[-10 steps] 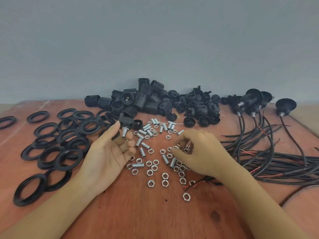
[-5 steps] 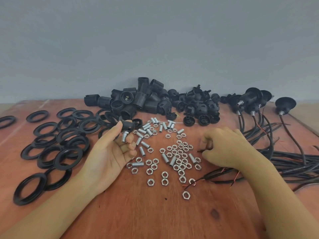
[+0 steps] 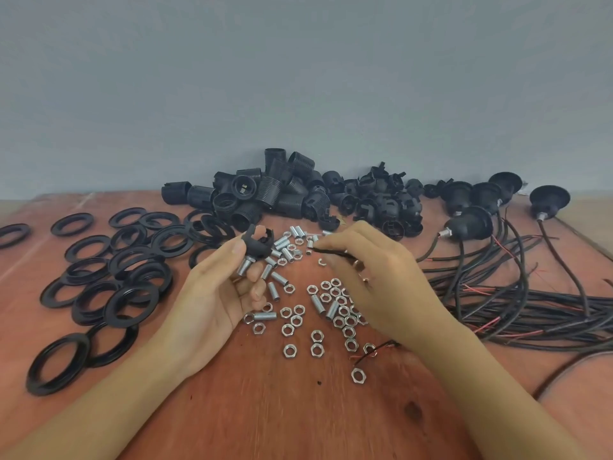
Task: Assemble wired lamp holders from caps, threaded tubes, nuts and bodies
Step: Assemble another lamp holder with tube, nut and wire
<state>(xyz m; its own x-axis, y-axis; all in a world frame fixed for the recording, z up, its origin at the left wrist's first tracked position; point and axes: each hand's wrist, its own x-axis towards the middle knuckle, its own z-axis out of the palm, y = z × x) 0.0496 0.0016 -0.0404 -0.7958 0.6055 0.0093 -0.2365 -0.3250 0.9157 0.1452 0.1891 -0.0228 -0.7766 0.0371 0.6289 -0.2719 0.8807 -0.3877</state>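
The parts lie loose in heaps on the reddish-brown wooden worktop [image 3: 298,410].

The left hand [image 3: 212,293] is palm up, and its grip is closed around a small black plastic dome cap [image 3: 257,244] pinched between thumb and fingertips. A short silver threaded metal tube [image 3: 244,264] sticks out of the cap's narrow end. The long axis of tube and cap is tilted: the tube points down and left toward the person, and the cap's notched open rim faces up and away to the right. The cap is held above the worktop, just in front of the heap of black ribbed cylindrical lamp-holder bodies [image 3: 265,190].

The right hand [image 3: 374,277] is knuckles up, its grip pinching a thin black wire [image 3: 331,252] at the fingertips. The wire lies nearly level, with its free end pointing left toward the cap. The two are near each other but apart. Red and bare copper strands show below the right wrist.

Between and under the hands lie scattered silver hex nuts [image 3: 318,336] and more loose threaded tubes [image 3: 282,242]. Flat black plastic rings [image 3: 132,300] overlap across the left side. A heap of spare black caps [image 3: 381,200] lies right of the bodies. Further right are assembled black lamp holders [image 3: 471,224], whose black cables [image 3: 530,310] trail in a bundle to the right edge. A plain grey wall [image 3: 298,78] stands behind.
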